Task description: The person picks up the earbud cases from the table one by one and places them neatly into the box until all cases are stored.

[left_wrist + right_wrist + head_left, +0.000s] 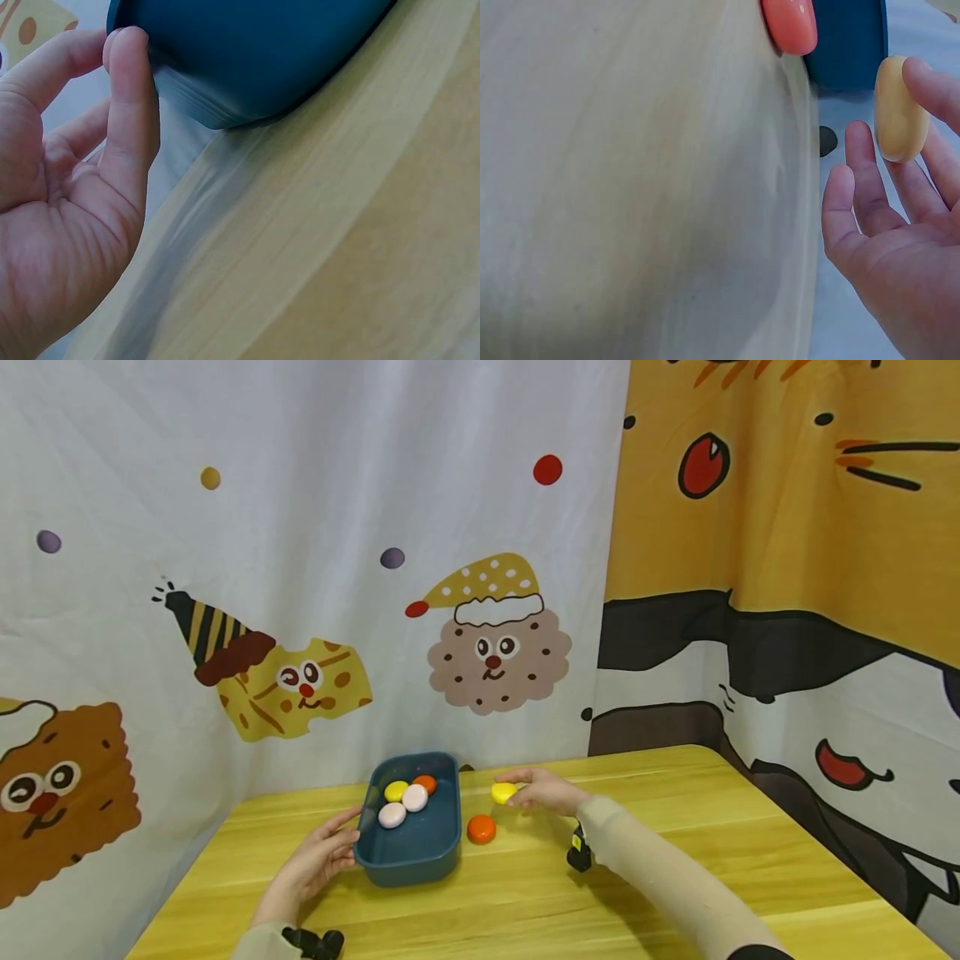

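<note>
My right hand point(551, 792) pinches a smooth yellow rounded disc point(503, 792) between thumb and fingers, to the right of a dark blue bin point(412, 870). In the right wrist view the yellow disc point(900, 112) is held on edge, raised off the table. My left hand point(322, 857) is at the bin's left side. The left wrist view shows its thumb and a fingertip gripping the rim of the bin point(247, 60). Inside the bin lie a yellow disc point(396, 791), an orange disc point(426, 783) and two pale pink discs point(415, 797). Another orange disc point(482, 829) rests beside the bin's right wall.
The yellow wood-grain table point(540, 893) carries all of this. Behind it hangs a white curtain point(315, 460) printed with cartoon food, and an orange patterned cloth point(765, 527) is on the right. Both wrists wear small black devices point(579, 850).
</note>
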{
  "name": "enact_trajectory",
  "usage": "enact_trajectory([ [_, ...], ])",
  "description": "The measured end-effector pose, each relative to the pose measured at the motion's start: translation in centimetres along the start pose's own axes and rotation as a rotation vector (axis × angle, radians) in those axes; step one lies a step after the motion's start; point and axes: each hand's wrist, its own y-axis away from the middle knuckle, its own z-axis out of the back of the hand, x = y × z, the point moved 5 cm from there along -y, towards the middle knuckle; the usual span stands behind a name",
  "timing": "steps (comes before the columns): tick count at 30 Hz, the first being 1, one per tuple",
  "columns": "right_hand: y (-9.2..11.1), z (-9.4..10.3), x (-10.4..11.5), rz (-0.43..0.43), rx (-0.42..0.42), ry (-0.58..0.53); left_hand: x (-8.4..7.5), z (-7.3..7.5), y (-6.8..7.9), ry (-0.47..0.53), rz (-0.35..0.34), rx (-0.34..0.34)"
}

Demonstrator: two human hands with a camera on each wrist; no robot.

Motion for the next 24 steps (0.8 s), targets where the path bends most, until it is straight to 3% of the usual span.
enact_trajectory([
  [13,0.6,-0.2,3.0,0.054,0.004,0.038,-0.3,-0.1,-0.1,-0.005,-0.011,0.008],
  [24,0.7,0.0,3.7,0.051,-0.015,0.059,-0.1,-0.1,0.0,0.007,0.011,-0.003],
])
